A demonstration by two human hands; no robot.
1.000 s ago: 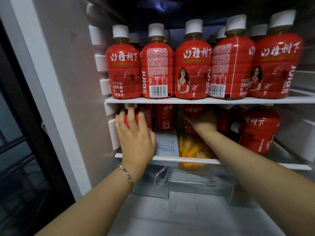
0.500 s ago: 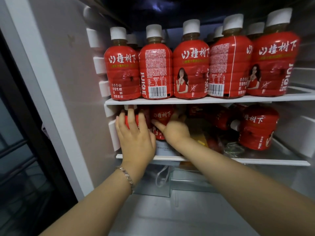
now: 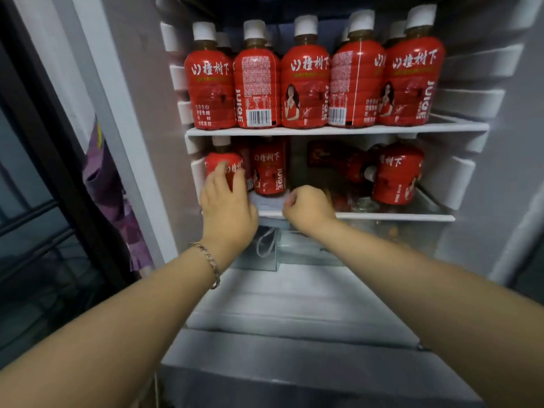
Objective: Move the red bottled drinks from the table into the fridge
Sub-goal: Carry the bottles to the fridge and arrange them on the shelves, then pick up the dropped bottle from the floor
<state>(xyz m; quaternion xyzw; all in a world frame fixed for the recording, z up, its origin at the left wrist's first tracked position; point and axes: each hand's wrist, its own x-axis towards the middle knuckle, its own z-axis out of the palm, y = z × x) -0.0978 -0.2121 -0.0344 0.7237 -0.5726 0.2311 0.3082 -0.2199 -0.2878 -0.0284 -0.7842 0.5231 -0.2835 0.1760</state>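
Note:
Red juice bottles with white caps fill the fridge's upper shelf (image 3: 323, 131) in a row (image 3: 306, 89). On the lower shelf (image 3: 382, 216) a red bottle (image 3: 226, 163) stands at the far left, and my left hand (image 3: 226, 207) touches its front with fairly straight fingers. Just right of it a second red bottle (image 3: 269, 169) stands upright and free. My right hand (image 3: 306, 206) hovers at the shelf's front edge below that bottle, fingers curled, holding nothing. More red bottles (image 3: 397, 175) lie tilted at the shelf's right.
White paper (image 3: 268, 203) lies under the standing bottles. Clear drawers (image 3: 294, 251) sit below the lower shelf. A gap stays between the standing and tilted bottles. The dark door frame (image 3: 44, 172) and purple cloth (image 3: 117, 201) are at the left.
My right hand brought a red bottle from the shelf's middle to the left, stood it beside the first one, let go and drew back to the shelf edge. My left hand stayed on its bottle.

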